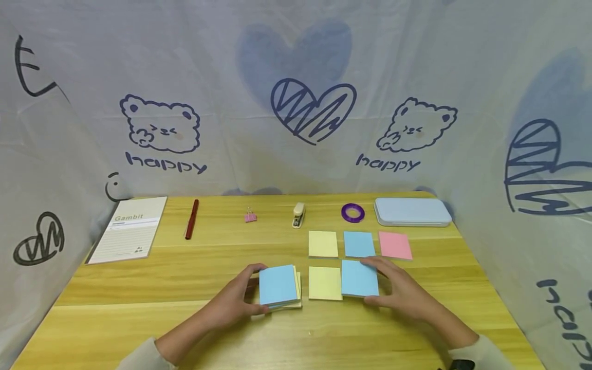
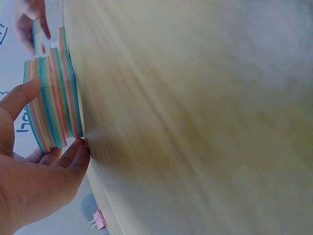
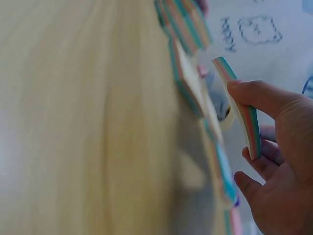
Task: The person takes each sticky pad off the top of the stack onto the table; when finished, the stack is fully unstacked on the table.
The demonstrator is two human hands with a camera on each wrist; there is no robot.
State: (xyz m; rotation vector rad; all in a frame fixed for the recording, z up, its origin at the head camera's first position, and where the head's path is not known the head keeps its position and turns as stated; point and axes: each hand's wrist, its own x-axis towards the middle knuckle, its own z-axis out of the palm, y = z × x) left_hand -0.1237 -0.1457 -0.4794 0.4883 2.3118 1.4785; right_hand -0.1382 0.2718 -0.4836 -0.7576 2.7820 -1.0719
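My left hand (image 1: 233, 304) grips a stack of sticky note pads (image 1: 277, 285) by its left side, thumb at the near edge and fingers at the far edge. The stack has a blue top, and its striped layers (image 2: 49, 105) sit slightly askew in the left wrist view. My right hand (image 1: 407, 294) pinches a single blue-topped sticky note pad (image 1: 359, 278) by its edges. In the right wrist view this pad (image 3: 250, 127) is tilted and raised off the table. Just left of it lies a yellow-topped pad (image 1: 325, 283), between the two hands.
Behind lie a yellow pad (image 1: 322, 244), a blue pad (image 1: 359, 244) and a pink pad (image 1: 395, 245) in a row. Farther back are a notepad (image 1: 129, 231), red pen (image 1: 191, 220), pink binder clip (image 1: 250, 217), stapler (image 1: 298, 215), purple tape roll (image 1: 344, 213) and pale blue case (image 1: 412, 211).
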